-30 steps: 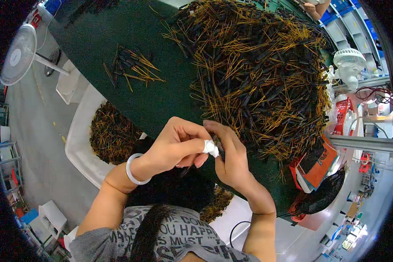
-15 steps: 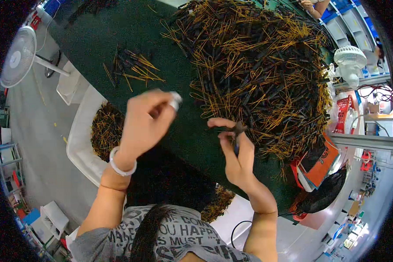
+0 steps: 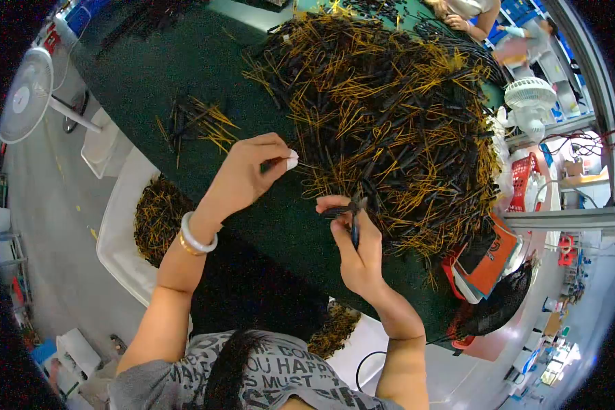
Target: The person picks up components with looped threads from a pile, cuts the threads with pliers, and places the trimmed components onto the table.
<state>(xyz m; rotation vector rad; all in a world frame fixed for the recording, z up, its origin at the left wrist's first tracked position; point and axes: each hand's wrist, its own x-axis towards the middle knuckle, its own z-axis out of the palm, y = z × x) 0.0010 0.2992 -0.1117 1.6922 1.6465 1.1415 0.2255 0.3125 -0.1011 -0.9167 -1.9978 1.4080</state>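
Observation:
My left hand (image 3: 249, 174) is closed in a pinch at the left edge of a big heap of black parts with yellow wire loops (image 3: 389, 130). White wrapping covers one of its fingertips. A thin strand shows by those fingertips, but I cannot make out what is pinched. Lower right, my right hand (image 3: 359, 253) is wrapped round small black-handled pliers (image 3: 354, 217), whose metal jaws point toward the heap. Left of the heap, a small group of the same black and yellow parts (image 3: 198, 123) lies on the dark green table (image 3: 266, 236).
A white bin (image 3: 119, 236) holding more such parts stands below the table's left edge. White fans stand at the left (image 3: 31, 96) and right (image 3: 531, 96). An orange booklet (image 3: 493, 263) lies at the right. Another person's hand (image 3: 458, 22) shows beyond the heap.
My left hand has moved right, from the small group's side to the heap's edge. My right hand still grips the pliers. The whole view has shifted slightly.

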